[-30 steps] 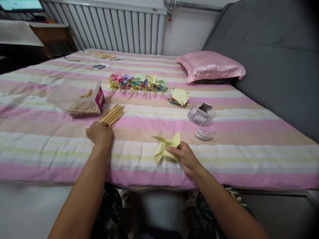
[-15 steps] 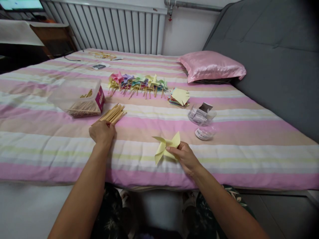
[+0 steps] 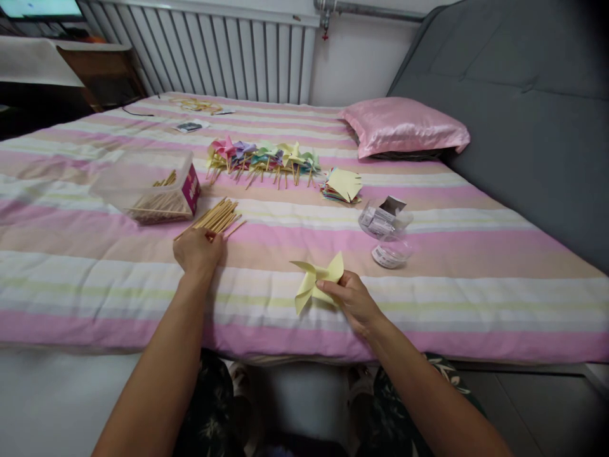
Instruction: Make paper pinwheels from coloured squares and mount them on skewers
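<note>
A pale yellow paper pinwheel [image 3: 309, 284] with folded blades is pinched between the thumb and fingers of my right hand [image 3: 356, 303], above the front of the bed. My left hand [image 3: 197, 251] is closed at the near end of a pile of wooden sticks [image 3: 217, 217]. One stick [image 3: 236, 229] sticks out from its fingers, apart from the pile on the right. The fingertips of the left hand are partly hidden behind the hand itself.
Left of the pile stands a clear plastic box [image 3: 143, 171] with more sticks. Finished pinwheels [image 3: 266, 155] lie farther back, beside a stack of cut paper squares [image 3: 343, 184]. Two small clear containers [image 3: 386, 219] sit at right, below a pink pillow [image 3: 404, 127] on the striped bed [image 3: 266, 266].
My left hand has shifted slightly right, and one stick has come away from the pile's right side. My right hand and the pinwheel have barely moved.
</note>
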`<state>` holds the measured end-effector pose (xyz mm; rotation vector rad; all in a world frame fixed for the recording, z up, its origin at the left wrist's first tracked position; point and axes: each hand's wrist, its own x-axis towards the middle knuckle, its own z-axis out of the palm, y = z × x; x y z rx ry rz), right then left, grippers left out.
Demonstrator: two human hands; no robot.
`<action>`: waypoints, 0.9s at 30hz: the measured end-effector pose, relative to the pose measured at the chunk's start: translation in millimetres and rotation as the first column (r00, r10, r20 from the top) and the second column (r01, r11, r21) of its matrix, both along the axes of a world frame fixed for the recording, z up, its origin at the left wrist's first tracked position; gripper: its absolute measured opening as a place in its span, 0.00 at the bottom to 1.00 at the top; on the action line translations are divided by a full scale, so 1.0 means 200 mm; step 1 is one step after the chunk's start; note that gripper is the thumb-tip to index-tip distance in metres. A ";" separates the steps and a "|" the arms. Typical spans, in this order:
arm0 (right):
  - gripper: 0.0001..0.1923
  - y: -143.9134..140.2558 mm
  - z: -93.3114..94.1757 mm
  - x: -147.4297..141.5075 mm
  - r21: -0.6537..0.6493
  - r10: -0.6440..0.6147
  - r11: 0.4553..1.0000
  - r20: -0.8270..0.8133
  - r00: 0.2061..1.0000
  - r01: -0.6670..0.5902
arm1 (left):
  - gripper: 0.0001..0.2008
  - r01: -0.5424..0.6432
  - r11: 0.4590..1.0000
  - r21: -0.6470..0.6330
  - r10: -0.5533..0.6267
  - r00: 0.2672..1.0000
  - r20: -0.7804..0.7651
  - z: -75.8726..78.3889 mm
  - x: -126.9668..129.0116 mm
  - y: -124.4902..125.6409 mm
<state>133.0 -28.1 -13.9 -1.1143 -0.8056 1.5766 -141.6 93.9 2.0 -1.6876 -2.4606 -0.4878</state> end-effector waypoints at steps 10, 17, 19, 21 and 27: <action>0.12 0.00 -0.01 0.00 -0.001 0.001 1.000 0.004 1.000 -0.001 | 0.15 -0.023 0.997 -0.076 0.020 0.999 -0.042 -0.01 -0.03 0.01; 0.12 -0.01 0.00 0.00 0.001 -0.003 1.000 0.019 1.000 0.003 | 0.15 -0.078 0.993 -0.089 0.072 0.995 -0.070 0.00 -0.01 0.00; 0.13 -0.01 -0.01 0.00 0.007 0.000 1.000 0.031 1.000 0.000 | 0.15 -0.088 0.991 -0.102 0.082 0.994 -0.069 0.01 -0.01 0.00; 0.14 0.00 -0.01 0.00 0.012 0.002 1.000 0.040 0.999 -0.003 | 0.16 -0.091 0.990 -0.108 0.085 0.994 -0.063 0.01 0.00 0.00; 0.13 -0.01 -0.02 0.00 0.016 0.011 1.000 0.031 0.999 -0.011 | 0.16 -0.072 0.993 -0.096 0.068 0.997 -0.048 0.02 0.00 -0.01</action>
